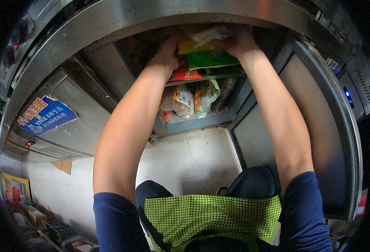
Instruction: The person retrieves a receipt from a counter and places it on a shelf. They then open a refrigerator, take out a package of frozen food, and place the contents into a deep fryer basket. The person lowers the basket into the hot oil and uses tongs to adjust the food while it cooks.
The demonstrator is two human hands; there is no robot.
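Note:
Both my arms reach into an open under-counter cabinet, apparently a refrigerator. My left hand (165,56) is in shadow at the left of the upper shelf, beside a yellow and green package (211,59). A red packet (185,75) lies just below that hand at the shelf's front edge. My right hand (240,44) is at the right end of the green package, against a crumpled translucent plastic bag (211,34). Blur and darkness hide the fingers of both hands, so their grip does not show.
Bagged food (180,102) and a green-white bag (205,97) fill the lower compartment. The cabinet door (317,126) stands open at my right. Overhead curves the steel counter edge (159,19). Crates (59,230) and boxes sit on the tiled floor (169,160) at lower left.

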